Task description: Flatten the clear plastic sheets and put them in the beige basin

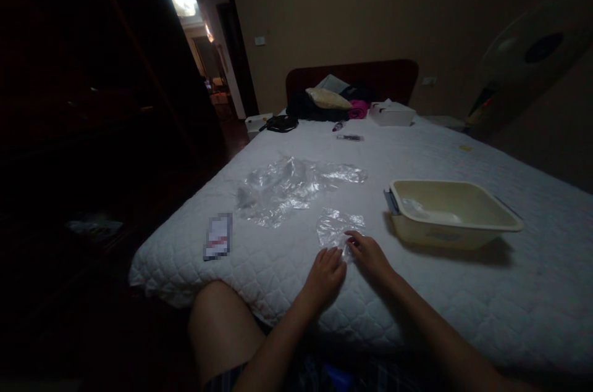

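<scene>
A small clear plastic bag (340, 222) lies flat on the white quilted bed cover, close in front of me. My left hand (328, 270) is at its near edge, the fingers bent and closed on the film. From the right, my right hand (368, 252) reaches the same bag, with thumb and fingers pinched together at its near right part. The exact grip of the fingertips is hard to see in the dim light. Just beyond, a heap of crumpled clear plastic bags (287, 188) spreads to the left.
A cream plastic basin (463, 234) with grey handles stands on the right, some clear plastic inside. At the left lies a blurred-out flat object (218, 236). Farther back are a white box (393, 114), a black bag (281, 124) and piled clothes. A fan (523, 52) stands at right.
</scene>
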`<state>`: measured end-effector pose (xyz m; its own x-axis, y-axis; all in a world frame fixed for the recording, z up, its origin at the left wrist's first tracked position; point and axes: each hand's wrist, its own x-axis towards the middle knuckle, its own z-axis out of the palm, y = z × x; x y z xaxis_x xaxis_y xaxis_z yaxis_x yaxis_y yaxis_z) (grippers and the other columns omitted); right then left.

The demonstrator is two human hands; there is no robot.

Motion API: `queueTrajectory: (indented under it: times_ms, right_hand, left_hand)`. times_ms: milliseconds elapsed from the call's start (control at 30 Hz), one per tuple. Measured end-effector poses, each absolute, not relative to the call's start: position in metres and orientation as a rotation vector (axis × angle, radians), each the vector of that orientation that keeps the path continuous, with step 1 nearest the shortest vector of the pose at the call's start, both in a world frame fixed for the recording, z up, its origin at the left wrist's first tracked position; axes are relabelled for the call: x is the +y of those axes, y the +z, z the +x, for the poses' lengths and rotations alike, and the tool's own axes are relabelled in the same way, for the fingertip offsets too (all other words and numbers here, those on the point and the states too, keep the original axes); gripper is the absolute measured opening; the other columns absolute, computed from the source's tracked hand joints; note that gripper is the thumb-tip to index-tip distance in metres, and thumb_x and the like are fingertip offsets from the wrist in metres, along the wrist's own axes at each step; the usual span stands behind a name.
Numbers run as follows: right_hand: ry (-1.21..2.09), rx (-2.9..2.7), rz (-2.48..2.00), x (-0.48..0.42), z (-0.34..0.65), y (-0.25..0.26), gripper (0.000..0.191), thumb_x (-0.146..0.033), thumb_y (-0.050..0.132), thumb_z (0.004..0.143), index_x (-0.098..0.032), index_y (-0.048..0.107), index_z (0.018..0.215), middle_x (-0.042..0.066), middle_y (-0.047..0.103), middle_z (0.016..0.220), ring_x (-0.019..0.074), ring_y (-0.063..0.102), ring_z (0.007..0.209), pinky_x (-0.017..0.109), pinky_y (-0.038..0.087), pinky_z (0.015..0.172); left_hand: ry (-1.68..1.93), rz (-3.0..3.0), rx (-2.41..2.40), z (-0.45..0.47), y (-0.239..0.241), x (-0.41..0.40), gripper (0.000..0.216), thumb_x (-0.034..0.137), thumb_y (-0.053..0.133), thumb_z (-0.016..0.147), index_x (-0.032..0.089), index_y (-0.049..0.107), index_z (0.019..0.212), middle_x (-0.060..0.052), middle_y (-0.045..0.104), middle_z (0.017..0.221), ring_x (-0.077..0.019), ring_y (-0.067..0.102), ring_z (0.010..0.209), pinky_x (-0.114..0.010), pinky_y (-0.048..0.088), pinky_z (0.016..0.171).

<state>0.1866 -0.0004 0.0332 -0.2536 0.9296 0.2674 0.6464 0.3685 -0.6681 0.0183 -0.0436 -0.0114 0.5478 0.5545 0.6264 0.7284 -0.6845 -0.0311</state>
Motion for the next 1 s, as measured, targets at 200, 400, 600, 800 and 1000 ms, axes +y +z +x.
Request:
queueTrajectory:
  times_ms: [200, 400, 600, 800, 1000]
  right_hand:
    - [0.391, -1.977, -1.432, -0.002, 0.184, 0.034, 0.031, -0.028, 0.041, 0.081, -0.018, 0.056, 0.106, 0.007, 0.067, 0.086, 0.0188, 0.061, 0.079, 0.031, 0.044, 0.075]
    - [0.271, -1.932, -1.379, -0.013, 0.192, 0.038, 0.032, -0.032, 0.038, 0.083, -0.016, 0.055, 0.105, 0.008, 0.064, 0.092, 0.02, 0.059, 0.084, 0.035, 0.041, 0.081]
    - [0.37, -1.945, -1.398, -0.018, 0.206, 0.024, 0.032, -0.033, 0.047, 0.076, -0.021, 0.053, 0.106, 0.003, 0.065, 0.086, 0.0203, 0.059, 0.085, 0.045, 0.031, 0.09]
    - [0.526, -1.891, -1.415, -0.018, 0.207, 0.015, 0.035, -0.038, 0.05, 0.075, -0.022, 0.051, 0.106, 0.002, 0.065, 0.084, 0.0217, 0.059, 0.088, 0.053, 0.016, 0.097]
    - [0.492, -1.886, -1.407, -0.023, 0.208, 0.015, 0.034, -0.035, 0.049, 0.075, -0.022, 0.052, 0.106, 0.001, 0.063, 0.084, 0.0184, 0.059, 0.083, 0.053, 0.012, 0.099]
  left_hand:
    - [-0.778, -2.575, -1.071, 0.019, -0.007, -0.043, 0.019, 0.015, 0.042, 0.085, 0.016, 0.055, 0.099, -0.007, 0.055, 0.114, -0.0202, 0.042, 0.115, -0.041, 0.03, 0.099]
    - [-0.767, -2.6, -1.131, 0.02, -0.007, -0.044, 0.025, 0.014, 0.038, 0.085, 0.014, 0.052, 0.106, -0.008, 0.057, 0.112, -0.0186, 0.045, 0.114, -0.041, 0.028, 0.1]
    - [-0.749, -2.612, -1.147, 0.02, -0.006, -0.044, 0.031, 0.014, 0.039, 0.085, 0.013, 0.047, 0.115, -0.008, 0.054, 0.117, -0.0191, 0.043, 0.116, -0.041, 0.027, 0.101]
    - [-0.709, -2.618, -1.148, 0.019, -0.004, -0.046, 0.032, 0.016, 0.041, 0.084, 0.015, 0.047, 0.116, -0.01, 0.051, 0.121, -0.0202, 0.04, 0.119, -0.042, 0.027, 0.101]
    - [-0.715, -2.628, -1.14, 0.02, -0.006, -0.045, 0.031, 0.015, 0.042, 0.084, 0.015, 0.048, 0.114, -0.009, 0.051, 0.121, -0.0204, 0.04, 0.119, -0.042, 0.027, 0.101]
